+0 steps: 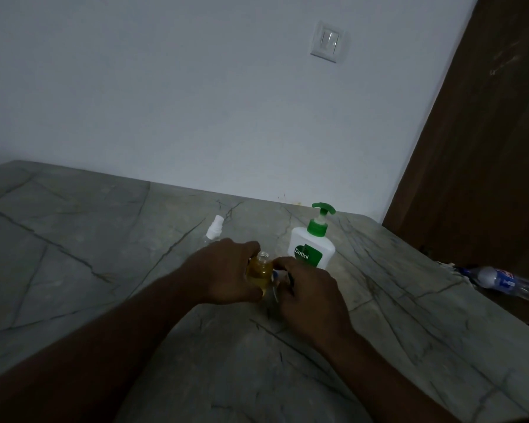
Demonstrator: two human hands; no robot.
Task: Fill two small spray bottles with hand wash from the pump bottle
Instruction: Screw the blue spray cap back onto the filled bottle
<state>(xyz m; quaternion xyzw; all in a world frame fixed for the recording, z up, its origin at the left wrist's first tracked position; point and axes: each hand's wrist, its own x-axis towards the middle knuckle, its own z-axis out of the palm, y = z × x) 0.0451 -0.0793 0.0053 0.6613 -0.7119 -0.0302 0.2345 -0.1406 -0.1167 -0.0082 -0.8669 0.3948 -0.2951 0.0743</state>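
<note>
While the grey veined table (83, 270) spreads wide under my forearms, the white pump bottle (313, 244) stands upright near its far edge, green pump on top. My left hand (223, 271) is just in front of it, fingers curled round a small spray bottle (260, 270) that holds yellow liquid, upright, its neck uncapped. My right hand (309, 296) sits close against that bottle, fingers curled about the spray head (275, 274), whose thin tube hangs below my fingers. Behind my left hand a second spray bottle (215, 228) lies on its side with its white cap on.
</note>
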